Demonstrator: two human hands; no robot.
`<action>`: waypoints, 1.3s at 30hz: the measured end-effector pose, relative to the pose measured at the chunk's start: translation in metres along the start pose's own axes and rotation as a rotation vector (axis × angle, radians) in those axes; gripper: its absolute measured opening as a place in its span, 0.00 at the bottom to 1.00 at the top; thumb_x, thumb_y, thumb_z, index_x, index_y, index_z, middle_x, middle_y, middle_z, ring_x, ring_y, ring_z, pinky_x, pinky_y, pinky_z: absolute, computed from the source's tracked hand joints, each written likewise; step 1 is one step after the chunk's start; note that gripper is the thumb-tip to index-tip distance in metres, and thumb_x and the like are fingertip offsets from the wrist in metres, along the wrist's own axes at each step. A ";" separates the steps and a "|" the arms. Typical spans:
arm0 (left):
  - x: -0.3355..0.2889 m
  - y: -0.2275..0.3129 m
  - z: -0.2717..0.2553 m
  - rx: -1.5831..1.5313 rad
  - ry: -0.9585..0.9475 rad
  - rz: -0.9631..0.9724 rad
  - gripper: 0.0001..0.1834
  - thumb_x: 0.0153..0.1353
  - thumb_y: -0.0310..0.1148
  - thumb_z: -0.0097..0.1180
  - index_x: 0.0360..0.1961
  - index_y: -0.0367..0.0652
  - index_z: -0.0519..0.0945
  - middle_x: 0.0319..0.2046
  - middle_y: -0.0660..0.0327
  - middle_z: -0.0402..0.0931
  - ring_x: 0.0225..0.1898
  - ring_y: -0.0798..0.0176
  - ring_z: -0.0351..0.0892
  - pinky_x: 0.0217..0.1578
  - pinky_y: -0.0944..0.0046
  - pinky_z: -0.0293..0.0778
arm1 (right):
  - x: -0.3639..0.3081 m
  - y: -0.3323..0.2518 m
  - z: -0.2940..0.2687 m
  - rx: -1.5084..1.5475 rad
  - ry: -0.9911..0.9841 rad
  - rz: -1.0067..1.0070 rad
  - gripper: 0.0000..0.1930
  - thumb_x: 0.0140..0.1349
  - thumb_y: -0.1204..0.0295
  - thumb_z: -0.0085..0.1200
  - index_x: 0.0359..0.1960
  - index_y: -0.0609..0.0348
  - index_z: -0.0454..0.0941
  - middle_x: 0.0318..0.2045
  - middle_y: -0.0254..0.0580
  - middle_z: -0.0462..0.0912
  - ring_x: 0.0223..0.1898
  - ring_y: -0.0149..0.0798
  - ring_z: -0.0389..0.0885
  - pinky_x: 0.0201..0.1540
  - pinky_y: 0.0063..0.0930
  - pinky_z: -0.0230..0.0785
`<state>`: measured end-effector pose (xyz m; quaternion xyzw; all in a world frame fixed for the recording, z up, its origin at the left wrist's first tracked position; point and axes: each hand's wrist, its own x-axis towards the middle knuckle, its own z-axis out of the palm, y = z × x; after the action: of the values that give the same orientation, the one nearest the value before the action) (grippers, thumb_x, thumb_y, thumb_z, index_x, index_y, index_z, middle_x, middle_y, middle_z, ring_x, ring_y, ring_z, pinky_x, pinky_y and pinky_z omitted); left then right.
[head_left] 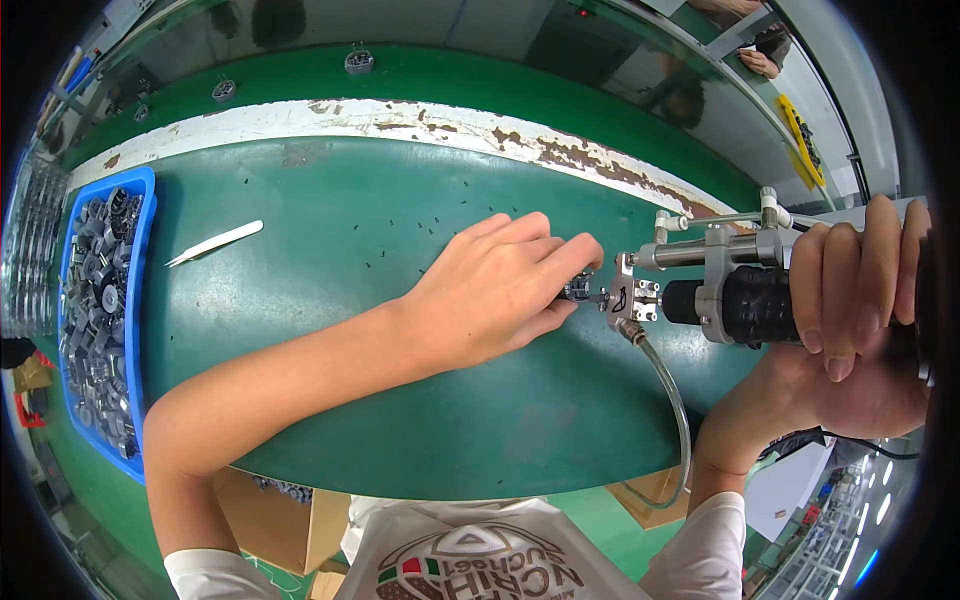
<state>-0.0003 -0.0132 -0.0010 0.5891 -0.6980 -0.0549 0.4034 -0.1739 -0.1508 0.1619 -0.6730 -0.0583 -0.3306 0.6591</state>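
Observation:
My left hand (495, 285) reaches across the bench with its fingertips closed on a small dark part (577, 287), which the fingers partly hide. The part sits right at the metal nose (620, 292) of an automatic screwdriver; whether they touch I cannot tell. My right hand (850, 310) is wrapped round the thick black body of this screwdriver (750, 305), which lies sideways with its tip toward the left hand. A metal cylinder (705, 250) runs along the tool. From its nose a clear hose (675, 385) curves down toward the bench edge.
White tweezers (225, 240) lie at the left of the green bench (330, 190). Beside them a blue bin (148, 235) holds many grey and black round parts. Tiny black pieces (420, 228) are scattered mid-bench. Cardboard boxes (325, 525) stand below. Another person's hand (760, 63) shows far right.

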 end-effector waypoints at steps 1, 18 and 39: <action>0.000 0.000 0.000 0.004 0.003 0.000 0.22 0.53 0.28 0.73 0.49 0.46 0.80 0.37 0.67 0.85 0.40 0.60 0.80 0.42 0.57 0.77 | 0.001 0.001 0.000 0.005 -0.005 0.003 0.16 0.68 0.59 0.57 0.34 0.57 0.66 0.26 0.37 0.74 0.14 0.23 0.67 0.22 0.15 0.63; 0.000 -0.001 0.001 0.000 0.007 0.004 0.24 0.54 0.29 0.73 0.52 0.45 0.80 0.37 0.66 0.85 0.39 0.58 0.79 0.41 0.56 0.77 | 0.004 0.005 0.002 0.044 -0.057 0.040 0.18 0.67 0.57 0.60 0.36 0.55 0.67 0.27 0.38 0.75 0.16 0.23 0.70 0.25 0.15 0.66; -0.002 0.001 0.001 0.053 0.071 0.112 0.19 0.50 0.27 0.73 0.46 0.44 0.86 0.36 0.64 0.77 0.40 0.58 0.76 0.39 0.58 0.72 | 0.011 -0.046 0.004 0.100 -0.221 0.016 0.19 0.76 0.53 0.49 0.49 0.58 0.72 0.39 0.47 0.80 0.26 0.35 0.77 0.32 0.32 0.73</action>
<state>-0.0022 -0.0116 -0.0020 0.5612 -0.7163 0.0069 0.4146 -0.1875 -0.1449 0.2072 -0.6721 -0.1414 -0.2459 0.6840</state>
